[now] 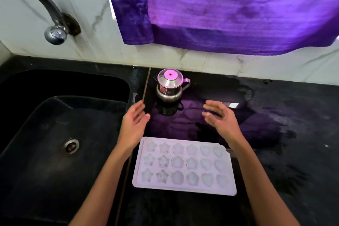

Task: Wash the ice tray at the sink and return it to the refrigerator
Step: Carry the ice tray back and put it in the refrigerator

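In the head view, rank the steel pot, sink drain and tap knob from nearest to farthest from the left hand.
From the left hand:
1. Steel pot, just beyond, on the counter.
2. Sink drain, leftward, in the basin.
3. Tap knob, far left, on the wall.

**Around the counter: kettle, curtain and wet stone**

We see a small steel kettle (169, 86) standing upright on the black counter (302, 152), at the far side near the wall, with its handle pointing right and a red label on its body. Its lid reflects a pink glow. To the right of it we see a wet patch (266, 115) spread over the stone, with the surface around it mirroring purple. Above, a purple curtain (229, 9) hangs in front of the white marbled wall (91, 5), its lower hem ending above the counter. One darker fold of it hangs at the left edge.
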A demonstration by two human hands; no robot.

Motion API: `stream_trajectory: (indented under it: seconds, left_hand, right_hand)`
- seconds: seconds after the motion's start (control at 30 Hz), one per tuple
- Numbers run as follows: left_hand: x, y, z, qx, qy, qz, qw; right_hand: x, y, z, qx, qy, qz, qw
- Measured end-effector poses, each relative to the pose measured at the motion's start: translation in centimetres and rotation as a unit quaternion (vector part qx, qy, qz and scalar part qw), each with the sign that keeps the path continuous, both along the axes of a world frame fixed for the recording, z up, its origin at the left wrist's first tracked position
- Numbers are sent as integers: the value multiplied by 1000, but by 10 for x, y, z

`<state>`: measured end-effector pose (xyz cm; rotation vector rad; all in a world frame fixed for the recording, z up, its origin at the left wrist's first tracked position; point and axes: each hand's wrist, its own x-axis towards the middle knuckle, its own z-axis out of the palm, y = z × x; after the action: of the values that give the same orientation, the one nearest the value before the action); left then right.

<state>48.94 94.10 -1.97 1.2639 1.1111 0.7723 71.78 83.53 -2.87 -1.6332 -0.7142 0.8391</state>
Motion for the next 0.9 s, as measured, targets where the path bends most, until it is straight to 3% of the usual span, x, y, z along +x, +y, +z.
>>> stream_trajectory:
  seconds: [0.27,0.5,0.73,0.9]
  left_hand:
    - [-55,-47,6,20,63,-19,998]
    - [-73,-82,-1,-22,99,-26,994]
    - [-72,-101,-4,-33,126,9,991]
    - [-72,-113,-9,-48,115,25,992]
  right_hand:
    - [-3,-90,14,-15,-55,-45,997]
    - [-24,-139,-6,-76,-19,-86,993]
    - [-39,-158,-9,-135,-24,-4,991]
    - [-42,-162,-5,-118,-14,0,993]
